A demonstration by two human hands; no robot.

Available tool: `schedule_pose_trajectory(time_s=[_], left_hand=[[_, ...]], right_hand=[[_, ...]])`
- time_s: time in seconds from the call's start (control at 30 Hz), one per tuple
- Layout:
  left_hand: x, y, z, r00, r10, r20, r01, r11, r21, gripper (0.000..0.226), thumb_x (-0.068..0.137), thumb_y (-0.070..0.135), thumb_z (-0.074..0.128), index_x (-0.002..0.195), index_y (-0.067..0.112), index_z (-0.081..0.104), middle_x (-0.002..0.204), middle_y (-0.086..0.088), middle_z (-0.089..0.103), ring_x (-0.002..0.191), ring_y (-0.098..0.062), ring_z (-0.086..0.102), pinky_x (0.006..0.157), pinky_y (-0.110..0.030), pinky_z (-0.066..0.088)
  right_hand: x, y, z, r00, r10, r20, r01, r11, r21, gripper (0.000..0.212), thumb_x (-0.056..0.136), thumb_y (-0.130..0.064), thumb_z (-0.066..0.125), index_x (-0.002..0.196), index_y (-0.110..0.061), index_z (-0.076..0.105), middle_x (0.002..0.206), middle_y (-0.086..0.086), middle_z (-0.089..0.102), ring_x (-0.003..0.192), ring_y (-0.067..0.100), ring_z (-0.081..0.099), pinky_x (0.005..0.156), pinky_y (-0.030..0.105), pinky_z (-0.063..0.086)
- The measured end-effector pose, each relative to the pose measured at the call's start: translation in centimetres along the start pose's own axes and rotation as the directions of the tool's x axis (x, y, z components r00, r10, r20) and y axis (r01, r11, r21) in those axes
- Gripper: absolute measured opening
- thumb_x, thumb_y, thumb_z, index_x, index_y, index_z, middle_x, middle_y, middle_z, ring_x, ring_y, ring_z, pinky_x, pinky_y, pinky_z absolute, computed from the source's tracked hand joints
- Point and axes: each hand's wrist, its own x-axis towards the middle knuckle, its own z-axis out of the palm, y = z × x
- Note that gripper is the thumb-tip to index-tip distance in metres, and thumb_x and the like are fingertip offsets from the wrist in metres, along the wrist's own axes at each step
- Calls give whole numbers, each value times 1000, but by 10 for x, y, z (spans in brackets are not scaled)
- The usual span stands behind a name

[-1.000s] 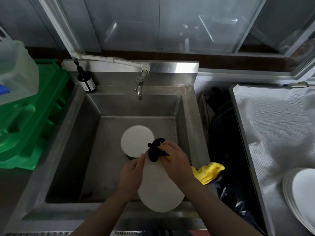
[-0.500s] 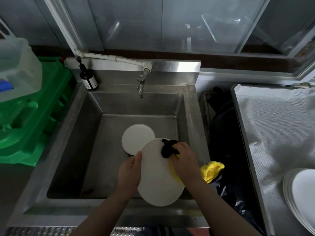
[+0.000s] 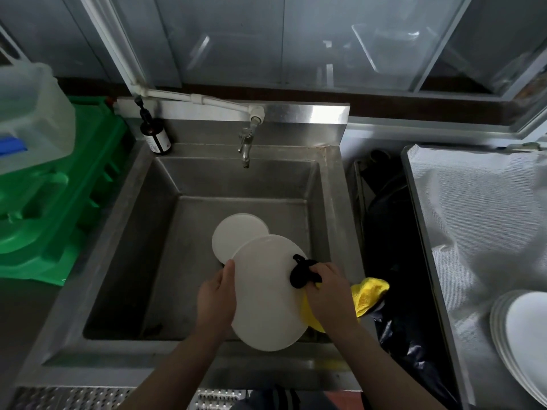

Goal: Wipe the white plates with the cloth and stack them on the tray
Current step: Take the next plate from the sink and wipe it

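While you stand over the sink [image 3: 142, 232], two hands are in view and both are busy with one white plate [image 3: 268, 297], held tilted above the basin near its front edge. Your left hand [image 3: 217, 300] curls round the plate's left rim, thumb lying on the upper face and the fingers hidden behind it, so that grip is closed on the rim. Your right hand [image 3: 328, 294] is bunched round the cloth [image 3: 368, 294] and presses it against the plate's right edge; that grip is closed tight on the fabric. You hold a single cloth, yellow where it trails out past your wrist toward the sink's right wall, with a black part [image 3: 302, 272] sticking out beyond your fingertips onto the plate's face.

One more white plate [image 3: 236, 235] lies flat on the sink floor, just behind the held one and partly covered by it. At the far right, a stack of white plates [image 3: 521, 338] sits on the tray [image 3: 473, 232], which is lined with pale material; you cannot count the stack exactly, since only several rims show at the picture's edge. One tap [image 3: 245, 143] hangs over the basin, and one dark bottle [image 3: 155, 134] stands at the sink's back left corner.
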Motion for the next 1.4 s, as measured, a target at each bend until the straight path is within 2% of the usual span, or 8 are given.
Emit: schedule_pose_trajectory(time_s=[0.13, 0.23, 0.4, 0.53, 0.67, 0.9, 1.03, 1.4], left_hand=[[-2, -1, -1, 1000, -15, 25, 17, 998, -52, 58, 102, 42, 45, 85, -10, 65, 75, -27, 63, 67, -24, 57, 63, -32, 41], [1, -4, -1, 996, -52, 72, 57, 995, -76, 61, 102, 44, 45, 86, -12, 63, 70, -16, 61, 66, -22, 56, 63, -32, 41], [-4, 4, 1, 976, -49, 210, 67, 994, -80, 35, 102, 39, 50, 78, 23, 70, 78, 0, 72, 82, -20, 69, 76, -40, 56], [-7, 9, -3, 956, -16, 294, 59, 988, -140, 24, 102, 28, 53, 87, 28, 71, 89, 3, 75, 89, -17, 70, 81, -36, 57], [-10, 15, -3, 906, 35, 423, 44, 984, -174, 21, 100, 17, 55, 90, 13, 74, 84, -3, 73, 78, -10, 69, 69, -21, 58], [-10, 14, -3, 852, 13, 524, 124, 966, -226, 22, 100, 18, 55, 100, 9, 75, 95, -8, 75, 87, -12, 72, 71, -20, 55], [-7, 12, 0, 842, 2, 539, 161, 953, -255, 25, 100, 19, 55, 103, 1, 71, 104, -21, 69, 91, -18, 70, 75, -24, 56], [-6, 6, -2, 843, -20, 538, 197, 941, -274, 19, 97, 11, 59, 100, 12, 78, 100, -10, 77, 92, -19, 72, 76, -26, 58]], right_hand=[[-1, 3, 1, 999, 34, -1, -34, 999, 21, 25, 85, -8, 62, 109, -12, 66, 110, 1, 59, 96, 21, 57, 73, 29, 41], [1, 2, 1, 999, 48, -8, -48, 998, 41, 23, 86, -11, 62, 109, -14, 65, 107, 0, 59, 95, 19, 57, 72, 27, 39], [3, -12, 7, 1000, 13, 17, -14, 998, 65, 27, 88, -14, 62, 115, -16, 64, 105, -5, 58, 95, 13, 54, 79, 26, 39], [8, -27, 3, 999, -26, -31, 30, 991, 132, 25, 87, -10, 64, 111, -15, 66, 96, -11, 54, 94, 11, 54, 74, 12, 35], [9, -43, 4, 994, -84, -74, 97, 977, 188, 24, 85, -6, 66, 108, -13, 68, 96, -12, 58, 92, 9, 57, 74, 0, 36], [-1, -59, 3, 980, -167, -110, 191, 944, 267, 18, 83, -6, 69, 99, -15, 69, 88, -20, 60, 87, -8, 56, 75, 2, 39], [-8, -66, 3, 972, -199, -125, 229, 922, 311, 13, 82, -17, 67, 95, -15, 68, 88, -12, 63, 88, 0, 58, 74, 6, 41], [-4, -57, 12, 978, -175, -115, 201, 941, 273, 19, 83, -2, 68, 99, -12, 67, 94, -11, 62, 87, -1, 56, 80, 2, 39]])
